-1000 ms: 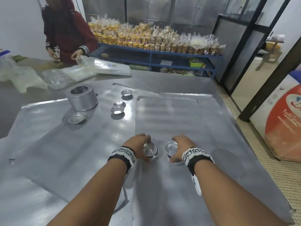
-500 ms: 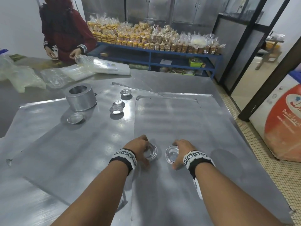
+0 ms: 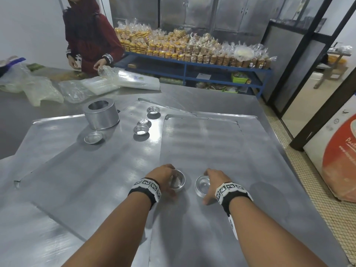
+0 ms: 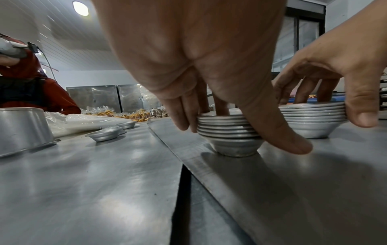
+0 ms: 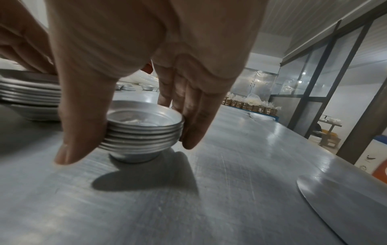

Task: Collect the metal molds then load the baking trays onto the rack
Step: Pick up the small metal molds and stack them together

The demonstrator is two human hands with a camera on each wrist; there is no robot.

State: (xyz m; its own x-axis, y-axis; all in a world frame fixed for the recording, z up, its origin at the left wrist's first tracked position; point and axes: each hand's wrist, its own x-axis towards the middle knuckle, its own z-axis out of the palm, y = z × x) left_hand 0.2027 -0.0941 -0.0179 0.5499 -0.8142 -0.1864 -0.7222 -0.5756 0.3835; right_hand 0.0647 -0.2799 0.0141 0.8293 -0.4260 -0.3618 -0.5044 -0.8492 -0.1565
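Pinching mold stacks: left hand (image 4: 209, 74) left stack (image 4: 228, 131), right hand (image 5: 136, 58) right stack (image 5: 144, 131).

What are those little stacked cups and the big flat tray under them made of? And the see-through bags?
The stacked cups under the right hand look like thin metal, probably aluminium: dull silver, with bright glints on the rolled rims. The tray looks like sheet metal too, grey and brushed, with soft reflections and fine scratches. The bags look like thin clear plastic: see-through and crinkled.
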